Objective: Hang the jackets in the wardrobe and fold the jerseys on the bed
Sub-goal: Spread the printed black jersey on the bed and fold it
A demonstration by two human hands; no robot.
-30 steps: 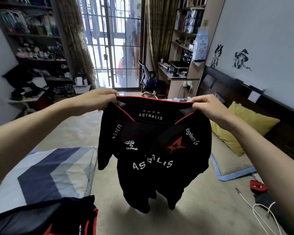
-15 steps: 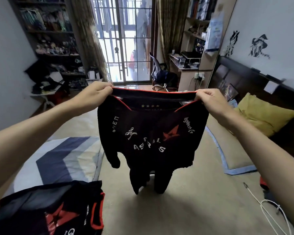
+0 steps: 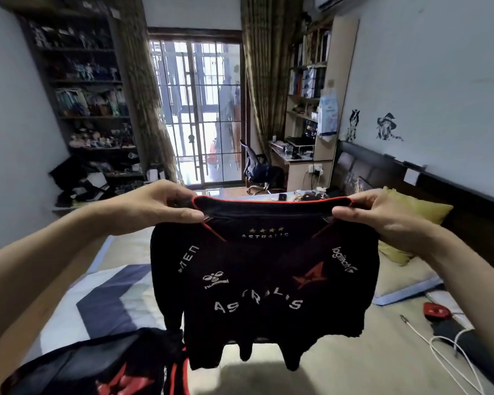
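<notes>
The left hand pinches one shoulder of a black jersey. The right hand pinches the other shoulder. Thumbs are on the near side and fingers curl over the top edge. Both hands hold the jersey up in the air, stretched flat between them, above the bed.

The jersey hangs down below the hands. It has a thin red line along the neck, and white words on it that say ASTRALIS. There is a red star shape below the right hand and a small white logo below the left hand. The bottom of the jersey is bunched up and does not touch the bed.

Below the left hand, close to the person, lies another black and red jersey in a heap. Under the left arm is a blue, grey and white blanket. Under the right hand lies a yellow pillow, and below it a beige cushion with a blue edge. Below the right arm lie a small red thing and a white cable.
</notes>
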